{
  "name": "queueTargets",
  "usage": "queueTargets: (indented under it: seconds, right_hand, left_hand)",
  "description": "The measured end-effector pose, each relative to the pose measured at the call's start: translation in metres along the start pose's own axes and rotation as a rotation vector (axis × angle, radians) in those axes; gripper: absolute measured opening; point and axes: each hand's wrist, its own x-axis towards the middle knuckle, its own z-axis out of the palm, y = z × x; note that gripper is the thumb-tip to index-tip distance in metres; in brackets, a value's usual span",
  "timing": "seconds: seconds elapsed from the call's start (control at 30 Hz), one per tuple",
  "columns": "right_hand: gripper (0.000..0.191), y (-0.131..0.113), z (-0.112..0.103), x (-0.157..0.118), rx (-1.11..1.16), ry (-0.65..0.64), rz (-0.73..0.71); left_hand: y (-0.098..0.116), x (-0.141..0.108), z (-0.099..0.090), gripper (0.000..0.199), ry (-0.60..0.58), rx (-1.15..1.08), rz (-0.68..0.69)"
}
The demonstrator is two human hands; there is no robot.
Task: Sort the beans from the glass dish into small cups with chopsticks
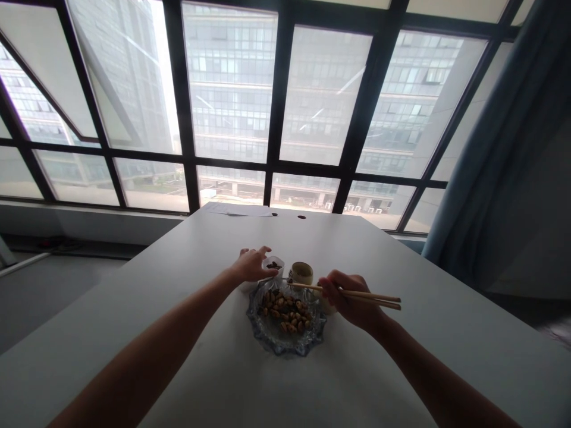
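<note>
White table [379, 244]; black-framed windows [229, 83], top; R hand [350, 297] clamped on tan wooden chopsticks [375, 295]; L hand [252, 265] at translucent cup [281, 267], grip unclear.

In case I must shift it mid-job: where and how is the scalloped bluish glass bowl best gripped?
Probably by the rim of the bowl, at its near left and near right, coming from the near side. There its wavy edge is exposed, while a small translucent white plastic cup and a squat yellowish cylindrical container crowd its far edge. Keep it level: brown nut-like pieces lie inside.
</note>
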Motion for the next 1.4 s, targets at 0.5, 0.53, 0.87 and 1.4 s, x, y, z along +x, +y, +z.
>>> queueTargets:
  seconds: [0.5,0.53,0.87,1.4]
  right_hand:
    - [0.038,0.004,0.035,0.024,0.037,0.336,-0.031]
    - [0.038,0.004,0.037,0.031,0.056,0.289,-0.024]
    - [0.052,-0.01,0.011,0.027,0.348,0.101,0.256]
    - [0.048,0.01,0.003,0.004,0.332,0.08,0.329]
  left_hand:
    - [0.016,-0.014,-0.01,0.066,0.281,0.142,0.233]
    - [0.017,-0.014,-0.01,0.066,0.285,0.143,0.228]
    - [0.017,-0.008,-0.004,0.064,0.138,0.092,0.026]
    - [-0.026,-0.053,0.0,0.057,0.231,0.015,-0.013]
